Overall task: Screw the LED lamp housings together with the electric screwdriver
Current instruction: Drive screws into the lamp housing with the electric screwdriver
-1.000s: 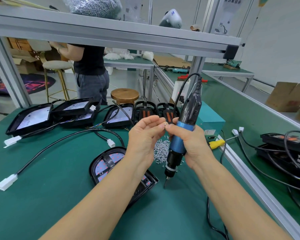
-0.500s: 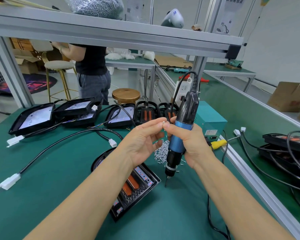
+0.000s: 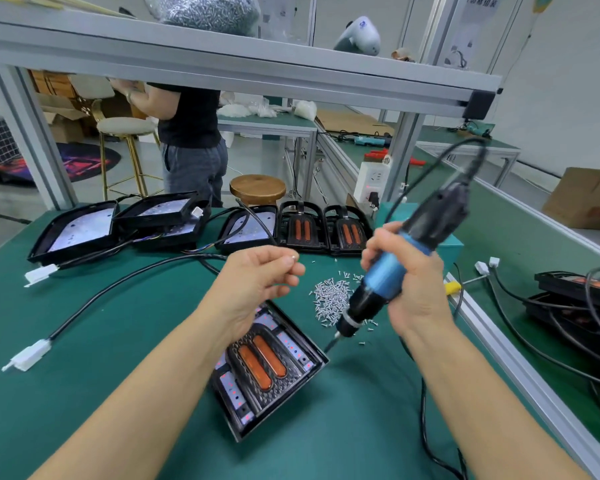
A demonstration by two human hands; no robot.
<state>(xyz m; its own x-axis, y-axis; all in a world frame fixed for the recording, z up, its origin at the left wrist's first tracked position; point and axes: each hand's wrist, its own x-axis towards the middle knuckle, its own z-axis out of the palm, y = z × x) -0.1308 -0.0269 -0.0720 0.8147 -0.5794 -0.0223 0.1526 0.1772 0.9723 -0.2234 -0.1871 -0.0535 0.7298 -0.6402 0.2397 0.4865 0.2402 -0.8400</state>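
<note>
1. Screwdriver (image 3: 392,268), the blue-and-black electric one, sits tilted in the right hand (image 3: 409,282), fingers wrapped round its grip, bit aimed down toward 7 o'clock.
2. Left hand (image 3: 260,282) pinches a tiny screw (image 3: 293,258) at its fingertips.
3. Lamp housing (image 3: 267,372) lies on the green mat (image 3: 84,393) under the left wrist.
4. Loose screw pile (image 3: 331,299) sits at the housing's 1 o'clock.
5. More housings (image 3: 305,230) line up at 12 o'clock.
</note>
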